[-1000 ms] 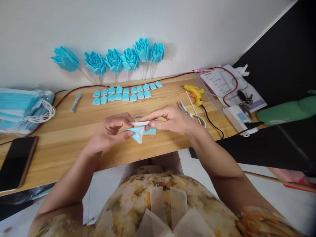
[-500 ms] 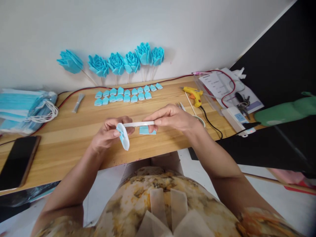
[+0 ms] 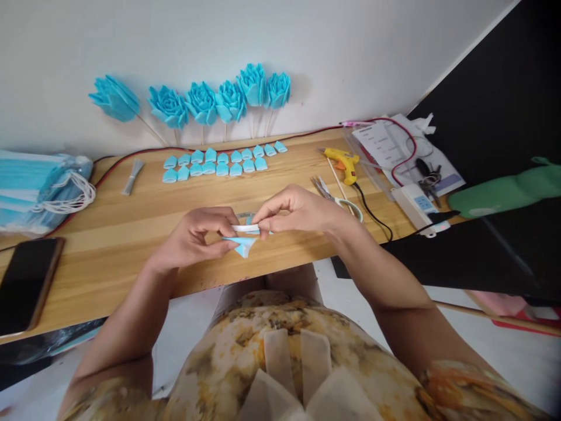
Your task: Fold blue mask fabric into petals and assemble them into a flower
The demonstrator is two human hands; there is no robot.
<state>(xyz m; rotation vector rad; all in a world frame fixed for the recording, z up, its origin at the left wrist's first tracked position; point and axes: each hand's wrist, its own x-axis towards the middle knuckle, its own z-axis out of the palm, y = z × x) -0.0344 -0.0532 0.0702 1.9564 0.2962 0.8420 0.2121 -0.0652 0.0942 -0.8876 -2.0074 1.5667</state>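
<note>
My left hand (image 3: 197,237) is closed on a small piece of blue-and-white mask fabric (image 3: 243,247), its loose corner hanging below the fingertips. A narrow white strip (image 3: 244,228) runs across from these fingers to my right hand (image 3: 291,213), which pinches its other end between thumb and fingers. Whether strip and fabric are one folded piece, I cannot tell. Behind the fingers, another blue fabric piece (image 3: 249,221) lies on the wooden table (image 3: 144,228), mostly covered by my right hand. Small blue folded petals (image 3: 222,169) lie in two rows farther back.
Several blue fabric flowers (image 3: 201,104) on sticks lean at the wall. Scissors (image 3: 326,192), a thin stick and a yellow glue gun (image 3: 344,164) lie right, near a power strip (image 3: 421,207). Left are blue masks (image 3: 26,187), grey ties (image 3: 132,177) and a phone (image 3: 30,286).
My hands have drawn closer together, and the white strip between them shows shorter. The fabric in my left hand has turned, now pointing down to the right. The view has shifted slightly.
</note>
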